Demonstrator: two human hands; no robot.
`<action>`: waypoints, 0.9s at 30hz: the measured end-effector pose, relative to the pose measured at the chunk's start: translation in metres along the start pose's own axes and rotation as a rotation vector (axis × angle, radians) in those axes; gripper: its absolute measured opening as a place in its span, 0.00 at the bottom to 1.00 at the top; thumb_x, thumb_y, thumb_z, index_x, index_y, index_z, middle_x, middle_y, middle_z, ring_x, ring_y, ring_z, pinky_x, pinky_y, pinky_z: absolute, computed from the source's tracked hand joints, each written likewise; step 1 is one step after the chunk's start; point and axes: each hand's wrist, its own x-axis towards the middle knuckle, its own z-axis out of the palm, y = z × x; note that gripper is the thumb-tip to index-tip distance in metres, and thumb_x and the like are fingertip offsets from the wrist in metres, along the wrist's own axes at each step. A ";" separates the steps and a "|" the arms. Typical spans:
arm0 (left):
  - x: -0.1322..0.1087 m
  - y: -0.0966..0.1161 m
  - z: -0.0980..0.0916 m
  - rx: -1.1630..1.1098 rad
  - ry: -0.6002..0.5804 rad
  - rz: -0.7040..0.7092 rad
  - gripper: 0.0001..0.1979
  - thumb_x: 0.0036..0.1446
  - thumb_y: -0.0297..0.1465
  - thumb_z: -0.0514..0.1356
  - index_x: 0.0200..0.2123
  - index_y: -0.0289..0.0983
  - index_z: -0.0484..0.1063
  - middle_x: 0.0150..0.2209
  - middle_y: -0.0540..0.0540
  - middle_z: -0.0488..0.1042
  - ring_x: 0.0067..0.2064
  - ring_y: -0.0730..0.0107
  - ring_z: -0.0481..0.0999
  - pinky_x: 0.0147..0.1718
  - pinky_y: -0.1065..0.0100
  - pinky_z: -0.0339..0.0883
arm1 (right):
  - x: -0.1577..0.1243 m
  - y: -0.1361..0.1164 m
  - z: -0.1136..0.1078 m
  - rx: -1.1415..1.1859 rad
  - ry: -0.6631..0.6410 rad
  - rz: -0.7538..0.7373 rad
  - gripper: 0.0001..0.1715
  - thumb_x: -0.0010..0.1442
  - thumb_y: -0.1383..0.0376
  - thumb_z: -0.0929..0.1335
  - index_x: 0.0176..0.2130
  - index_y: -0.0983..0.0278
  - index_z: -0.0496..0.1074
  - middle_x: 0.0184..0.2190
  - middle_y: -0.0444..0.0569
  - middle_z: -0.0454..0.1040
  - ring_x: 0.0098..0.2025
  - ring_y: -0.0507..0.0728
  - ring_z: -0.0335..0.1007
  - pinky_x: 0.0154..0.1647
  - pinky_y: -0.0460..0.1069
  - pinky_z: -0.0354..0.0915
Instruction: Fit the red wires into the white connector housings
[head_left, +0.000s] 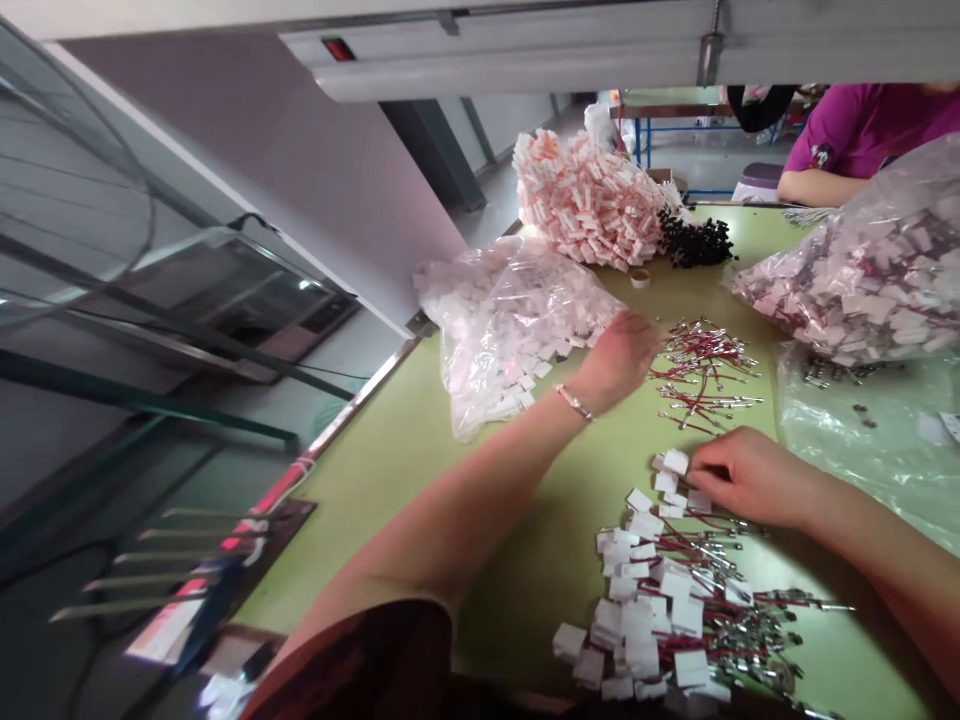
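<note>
My left hand (621, 357) reaches forward to the loose red wires with metal ends (705, 375) on the green table (420, 440); its fingers curl down at the pile's left edge, and what they grip is hidden. My right hand (742, 475) rests lower right, fingers pinched together on a white connector (697, 500) at the top of a heap of finished white connectors with red wires (667, 600). A thin bracelet (574, 402) circles my left wrist.
A clear bag of white connectors (502, 320) lies left of my left hand. Behind it sit a pink-white pile (592, 200) and black parts (694, 242). Another filled bag (862, 280) lies at right. A person in a magenta shirt (862, 130) sits opposite. The table edge (360, 400) runs left.
</note>
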 end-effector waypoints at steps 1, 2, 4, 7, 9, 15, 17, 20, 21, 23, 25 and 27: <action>0.011 -0.009 0.002 0.087 -0.023 0.080 0.12 0.62 0.26 0.52 0.42 0.36 0.74 0.47 0.41 0.74 0.55 0.60 0.65 0.57 0.58 0.53 | -0.001 0.000 -0.002 0.029 -0.059 -0.039 0.17 0.59 0.64 0.63 0.21 0.62 0.69 0.17 0.42 0.66 0.20 0.49 0.51 0.25 0.48 0.51; 0.021 -0.017 0.005 0.177 -0.042 0.114 0.13 0.61 0.25 0.51 0.43 0.35 0.74 0.49 0.40 0.73 0.58 0.59 0.62 0.59 0.58 0.49 | -0.001 0.001 -0.003 0.043 -0.090 -0.053 0.18 0.60 0.63 0.62 0.21 0.62 0.69 0.17 0.42 0.66 0.20 0.49 0.51 0.25 0.48 0.51; 0.037 -0.030 0.015 0.372 -0.097 0.055 0.14 0.59 0.22 0.51 0.39 0.31 0.76 0.44 0.36 0.75 0.56 0.56 0.64 0.60 0.55 0.45 | 0.000 0.008 -0.005 0.007 -0.028 0.014 0.18 0.61 0.63 0.62 0.22 0.62 0.70 0.18 0.43 0.67 0.21 0.49 0.53 0.25 0.48 0.53; 0.044 -0.041 0.029 0.523 -0.177 -0.068 0.14 0.57 0.20 0.50 0.32 0.28 0.77 0.33 0.34 0.76 0.46 0.53 0.71 0.55 0.53 0.52 | 0.005 0.024 -0.004 -0.165 0.204 0.162 0.13 0.61 0.65 0.63 0.28 0.62 0.74 0.26 0.47 0.72 0.26 0.52 0.62 0.28 0.49 0.55; 0.039 -0.044 0.033 0.528 -0.190 -0.088 0.14 0.56 0.19 0.50 0.31 0.28 0.77 0.31 0.34 0.75 0.42 0.53 0.71 0.50 0.54 0.57 | 0.009 0.032 -0.002 -0.277 0.291 0.163 0.11 0.61 0.66 0.63 0.34 0.62 0.75 0.32 0.50 0.74 0.31 0.54 0.65 0.30 0.50 0.57; 0.015 -0.045 0.026 0.516 -0.099 -0.090 0.15 0.56 0.20 0.51 0.40 0.33 0.76 0.38 0.35 0.73 0.44 0.56 0.69 0.42 0.59 0.59 | 0.026 0.042 0.007 -0.542 0.341 0.129 0.14 0.63 0.65 0.63 0.45 0.59 0.74 0.38 0.52 0.71 0.41 0.59 0.66 0.31 0.49 0.57; 0.009 -0.043 0.021 0.500 -0.045 -0.084 0.16 0.56 0.20 0.51 0.41 0.35 0.76 0.39 0.36 0.72 0.44 0.56 0.68 0.41 0.59 0.60 | 0.028 0.043 0.009 -0.585 0.303 0.116 0.12 0.62 0.66 0.64 0.45 0.59 0.74 0.37 0.52 0.72 0.40 0.60 0.66 0.31 0.50 0.57; 0.000 -0.034 0.012 0.420 0.019 -0.077 0.15 0.55 0.21 0.52 0.38 0.36 0.77 0.39 0.39 0.73 0.44 0.55 0.68 0.42 0.58 0.60 | 0.025 0.047 0.007 -0.594 0.256 0.064 0.10 0.61 0.69 0.65 0.41 0.62 0.75 0.35 0.52 0.74 0.39 0.59 0.67 0.33 0.50 0.59; -0.005 -0.029 0.008 0.358 0.044 -0.080 0.15 0.55 0.21 0.52 0.37 0.36 0.77 0.38 0.39 0.74 0.44 0.56 0.68 0.43 0.57 0.60 | 0.023 0.050 0.005 -0.580 0.256 0.044 0.10 0.60 0.70 0.64 0.40 0.62 0.75 0.35 0.52 0.74 0.39 0.59 0.68 0.34 0.50 0.59; -0.015 -0.017 0.002 0.158 0.100 -0.129 0.12 0.54 0.22 0.55 0.36 0.36 0.78 0.38 0.41 0.75 0.44 0.58 0.68 0.45 0.58 0.60 | 0.017 0.057 -0.001 -0.526 0.265 -0.001 0.13 0.60 0.72 0.63 0.40 0.61 0.75 0.37 0.50 0.76 0.41 0.58 0.68 0.37 0.50 0.60; -0.027 -0.004 -0.001 -0.135 0.127 -0.257 0.09 0.53 0.25 0.58 0.35 0.36 0.78 0.35 0.43 0.76 0.39 0.63 0.70 0.41 0.62 0.62 | 0.013 0.063 -0.009 -0.459 0.277 -0.036 0.17 0.60 0.73 0.62 0.42 0.58 0.75 0.39 0.47 0.77 0.43 0.56 0.68 0.39 0.50 0.61; -0.037 0.006 0.001 -0.461 0.116 -0.428 0.07 0.51 0.27 0.61 0.35 0.35 0.77 0.31 0.45 0.75 0.31 0.70 0.70 0.33 0.68 0.63 | 0.011 0.066 -0.015 -0.403 0.306 -0.031 0.17 0.60 0.72 0.61 0.41 0.58 0.76 0.38 0.46 0.77 0.42 0.56 0.68 0.40 0.50 0.60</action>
